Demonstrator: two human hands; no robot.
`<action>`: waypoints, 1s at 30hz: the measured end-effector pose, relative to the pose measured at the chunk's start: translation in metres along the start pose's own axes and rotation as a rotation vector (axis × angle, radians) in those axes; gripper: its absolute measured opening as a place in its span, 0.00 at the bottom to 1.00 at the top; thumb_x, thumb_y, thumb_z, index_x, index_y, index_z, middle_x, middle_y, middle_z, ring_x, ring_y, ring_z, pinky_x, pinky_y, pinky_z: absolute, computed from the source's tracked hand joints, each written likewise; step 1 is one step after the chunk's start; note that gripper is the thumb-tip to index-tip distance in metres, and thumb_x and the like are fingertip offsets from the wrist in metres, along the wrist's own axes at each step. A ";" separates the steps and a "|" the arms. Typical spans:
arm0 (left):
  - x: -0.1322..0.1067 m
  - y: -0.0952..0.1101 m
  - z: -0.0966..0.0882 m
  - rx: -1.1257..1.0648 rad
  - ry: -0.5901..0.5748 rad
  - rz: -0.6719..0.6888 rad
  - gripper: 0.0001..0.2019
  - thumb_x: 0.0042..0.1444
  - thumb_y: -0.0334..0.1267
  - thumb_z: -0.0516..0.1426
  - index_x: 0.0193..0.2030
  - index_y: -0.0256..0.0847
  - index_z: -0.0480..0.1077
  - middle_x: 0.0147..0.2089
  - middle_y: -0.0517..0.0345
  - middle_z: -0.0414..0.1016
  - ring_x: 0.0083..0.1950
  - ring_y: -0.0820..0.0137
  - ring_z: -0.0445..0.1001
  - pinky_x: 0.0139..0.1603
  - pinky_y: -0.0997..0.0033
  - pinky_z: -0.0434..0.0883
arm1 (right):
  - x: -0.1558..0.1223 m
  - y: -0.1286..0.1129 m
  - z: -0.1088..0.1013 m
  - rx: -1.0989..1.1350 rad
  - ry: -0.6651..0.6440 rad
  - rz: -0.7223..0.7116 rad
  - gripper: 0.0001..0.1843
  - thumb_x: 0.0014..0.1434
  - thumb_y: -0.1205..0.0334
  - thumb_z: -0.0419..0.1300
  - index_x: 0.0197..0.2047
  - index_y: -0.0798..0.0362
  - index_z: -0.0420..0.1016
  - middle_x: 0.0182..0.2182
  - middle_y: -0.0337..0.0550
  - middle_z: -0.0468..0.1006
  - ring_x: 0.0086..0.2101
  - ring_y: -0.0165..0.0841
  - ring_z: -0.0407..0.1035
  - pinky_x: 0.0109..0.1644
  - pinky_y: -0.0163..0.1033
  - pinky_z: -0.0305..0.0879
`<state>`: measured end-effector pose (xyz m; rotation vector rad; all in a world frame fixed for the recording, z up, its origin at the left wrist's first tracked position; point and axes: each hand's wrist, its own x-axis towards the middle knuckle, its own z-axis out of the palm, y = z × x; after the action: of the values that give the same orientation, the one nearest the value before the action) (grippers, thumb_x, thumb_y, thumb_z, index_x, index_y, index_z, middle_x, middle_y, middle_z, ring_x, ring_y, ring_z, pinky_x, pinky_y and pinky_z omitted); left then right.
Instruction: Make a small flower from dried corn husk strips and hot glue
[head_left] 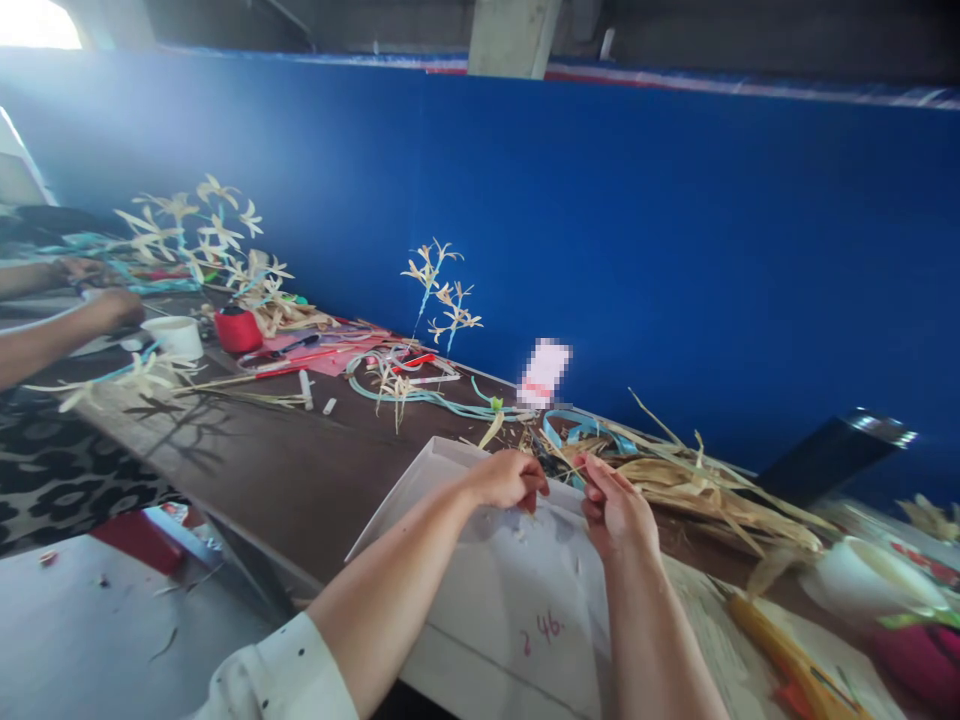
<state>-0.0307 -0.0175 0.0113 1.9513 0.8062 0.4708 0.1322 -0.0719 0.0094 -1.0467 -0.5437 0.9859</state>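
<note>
Straw strip (568, 469) pinched between left hand (507, 480) and right hand (619, 512), both clamped on it, over board (495, 600) at table's (300, 470) near edge. Flower sprigs (444, 292) done at far edge; husks (712, 490) unworked.

1. Two bare hands, the left hand (506, 480) and the right hand (616, 512), seen from the wearer's own head camera.
2. Left forearm uncovered up to a white sleeve (279, 680) flecked with small dark dots, its cuff pushed up near the elbow.
3. Right forearm uncovered down to the frame's lower edge.
</note>
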 end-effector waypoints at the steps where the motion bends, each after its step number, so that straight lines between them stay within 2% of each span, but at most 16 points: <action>1: 0.000 0.000 0.000 0.009 0.006 0.003 0.12 0.51 0.35 0.49 0.35 0.33 0.72 0.25 0.56 0.74 0.24 0.77 0.68 0.26 0.79 0.64 | 0.000 0.000 0.000 -0.006 0.011 -0.005 0.19 0.32 0.59 0.73 0.29 0.56 0.77 0.31 0.42 0.77 0.16 0.16 0.53 0.12 0.23 0.43; 9: -0.002 0.003 -0.002 0.067 0.024 0.008 0.11 0.51 0.36 0.49 0.33 0.36 0.72 0.25 0.57 0.75 0.25 0.76 0.70 0.29 0.78 0.65 | 0.000 0.004 0.001 -0.050 0.113 -0.055 0.19 0.31 0.57 0.74 0.24 0.57 0.73 0.26 0.39 0.75 0.15 0.16 0.53 0.12 0.23 0.42; 14: -0.003 0.005 -0.002 0.090 0.006 0.010 0.11 0.51 0.37 0.50 0.33 0.36 0.72 0.26 0.58 0.75 0.26 0.76 0.70 0.30 0.78 0.65 | -0.002 0.003 0.003 -0.016 0.126 -0.062 0.21 0.29 0.57 0.74 0.21 0.57 0.69 0.25 0.38 0.75 0.16 0.17 0.54 0.12 0.23 0.42; 24: -0.002 0.003 0.000 0.083 -0.008 0.032 0.12 0.53 0.37 0.48 0.34 0.36 0.72 0.27 0.57 0.75 0.26 0.76 0.70 0.29 0.78 0.65 | 0.001 0.009 0.002 -0.064 0.159 -0.124 0.23 0.33 0.52 0.74 0.21 0.57 0.66 0.22 0.36 0.71 0.15 0.17 0.51 0.11 0.23 0.43; 27: -0.002 0.002 0.000 0.066 0.003 0.034 0.12 0.52 0.37 0.48 0.34 0.35 0.71 0.26 0.57 0.75 0.25 0.76 0.70 0.29 0.78 0.65 | 0.001 0.005 0.002 -0.015 0.110 -0.073 0.22 0.36 0.50 0.72 0.26 0.55 0.69 0.26 0.38 0.74 0.16 0.18 0.55 0.13 0.23 0.48; 30: -0.001 0.003 -0.001 0.032 0.013 0.031 0.12 0.52 0.35 0.48 0.34 0.35 0.71 0.26 0.57 0.75 0.25 0.76 0.70 0.28 0.78 0.65 | 0.000 0.001 0.001 0.035 -0.046 0.027 0.24 0.45 0.41 0.64 0.35 0.54 0.74 0.39 0.46 0.77 0.19 0.20 0.60 0.15 0.25 0.54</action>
<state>-0.0310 -0.0190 0.0141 1.9947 0.7977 0.4926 0.1314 -0.0710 0.0087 -1.0041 -0.5495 1.0420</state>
